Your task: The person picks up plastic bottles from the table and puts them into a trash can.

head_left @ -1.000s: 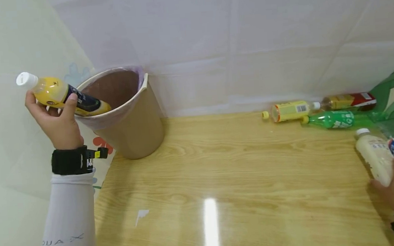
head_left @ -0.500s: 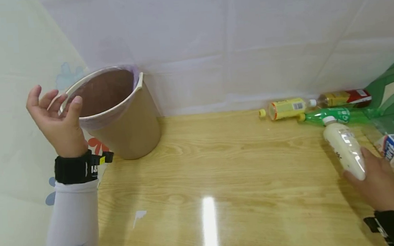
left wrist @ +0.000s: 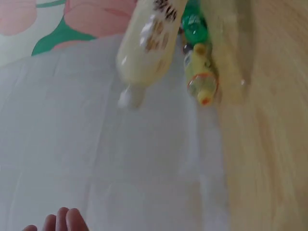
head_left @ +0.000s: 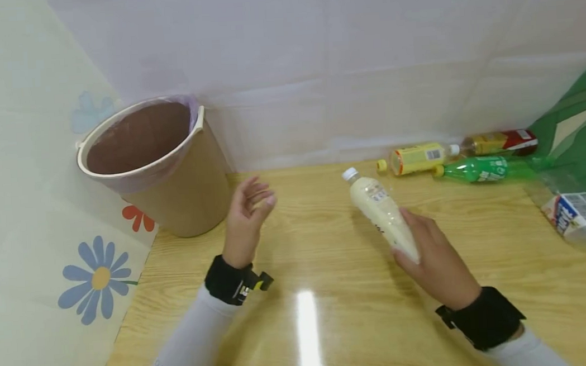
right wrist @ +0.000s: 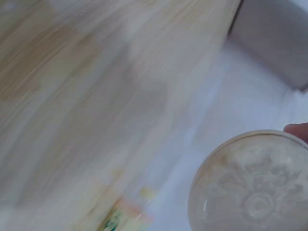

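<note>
My right hand [head_left: 436,258] grips the lower part of a cream-coloured plastic bottle [head_left: 383,214] with a white cap, held tilted with the cap pointing up and to the left. The bottle's round base [right wrist: 250,187] fills the lower right of the right wrist view. My left hand [head_left: 247,219] holds nothing; its fingers are loosely bent, in front of the bin and left of the bottle. In the left wrist view the bottle [left wrist: 149,48] hangs beyond the left fingertips [left wrist: 72,221].
A beige bin [head_left: 182,190] with a thin liner stands at the back left. Along the back wall lie a yellow-labelled bottle [head_left: 417,158], a green bottle [head_left: 488,169] and a red-labelled bottle [head_left: 507,142]. A clear container [head_left: 577,210] with a blue-and-white label lies at the right.
My left hand let go of a yellow bottle at the bin, which is out of sight now, then moved right. My right hand carried the cream-coloured bottle left from the table's right side.
</note>
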A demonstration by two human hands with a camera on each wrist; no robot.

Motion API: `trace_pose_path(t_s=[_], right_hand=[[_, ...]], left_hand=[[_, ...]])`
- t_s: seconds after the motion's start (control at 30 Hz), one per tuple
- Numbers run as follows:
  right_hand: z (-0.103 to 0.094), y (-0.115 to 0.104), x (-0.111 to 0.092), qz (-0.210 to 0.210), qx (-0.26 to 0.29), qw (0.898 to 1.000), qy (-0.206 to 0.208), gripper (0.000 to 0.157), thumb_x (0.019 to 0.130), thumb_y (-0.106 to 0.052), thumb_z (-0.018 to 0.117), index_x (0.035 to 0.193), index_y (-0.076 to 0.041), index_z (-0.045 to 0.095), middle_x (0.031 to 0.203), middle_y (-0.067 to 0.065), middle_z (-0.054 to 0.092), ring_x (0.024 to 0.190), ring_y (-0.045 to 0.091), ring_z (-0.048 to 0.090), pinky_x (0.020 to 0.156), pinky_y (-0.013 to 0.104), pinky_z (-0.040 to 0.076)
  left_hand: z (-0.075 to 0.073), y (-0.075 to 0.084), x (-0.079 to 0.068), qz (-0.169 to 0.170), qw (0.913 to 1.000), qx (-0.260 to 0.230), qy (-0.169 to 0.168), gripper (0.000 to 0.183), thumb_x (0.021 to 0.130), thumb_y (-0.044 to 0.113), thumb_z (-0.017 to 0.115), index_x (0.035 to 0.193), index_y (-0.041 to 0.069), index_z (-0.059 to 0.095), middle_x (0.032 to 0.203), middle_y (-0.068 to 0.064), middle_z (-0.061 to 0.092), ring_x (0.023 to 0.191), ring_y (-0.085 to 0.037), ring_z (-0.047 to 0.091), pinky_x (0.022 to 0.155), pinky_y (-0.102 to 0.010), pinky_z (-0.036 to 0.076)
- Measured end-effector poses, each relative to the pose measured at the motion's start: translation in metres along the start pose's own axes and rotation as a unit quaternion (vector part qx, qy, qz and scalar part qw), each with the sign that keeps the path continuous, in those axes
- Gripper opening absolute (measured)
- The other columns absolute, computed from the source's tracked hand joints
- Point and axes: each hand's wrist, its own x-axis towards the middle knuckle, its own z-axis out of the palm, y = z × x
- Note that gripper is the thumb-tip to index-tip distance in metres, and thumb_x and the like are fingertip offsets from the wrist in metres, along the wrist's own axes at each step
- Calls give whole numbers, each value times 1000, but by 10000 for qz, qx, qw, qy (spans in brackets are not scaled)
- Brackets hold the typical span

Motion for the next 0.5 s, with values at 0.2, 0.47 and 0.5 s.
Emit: trace_pose_path(t_s=[0.2, 0.47, 0.5], right_hand=[[25, -32, 11, -502, 302, 9983, 57, 87, 81, -17, 72, 149, -15, 19, 128, 21, 42, 105, 29, 47, 77, 48, 46], [43, -55, 15, -828, 587, 9948, 64, 81, 82, -19, 70, 147, -9, 25, 129, 19, 42, 107, 28, 48, 81, 47, 48], [44, -56, 15, -846, 589, 9947, 56, 80, 82, -21, 70, 147, -9, 25, 129, 19, 42, 107, 27, 48, 81, 47, 48]], left_hand=[[49, -36, -19, -1167, 9908, -77, -684, 66, 90, 22, 66, 142, 9, 28, 127, -16, 45, 113, -26, 49, 91, -43, 44], [76, -48, -32, -1707, 9759, -1152, -728, 62, 93, 21, 61, 141, 16, 22, 124, -15, 50, 102, -30, 56, 85, -51, 47], [77, -48, -33, -1717, 9760, -1150, -683, 61, 94, 20, 61, 141, 16, 23, 124, -14, 51, 102, -29, 56, 85, -50, 47]])
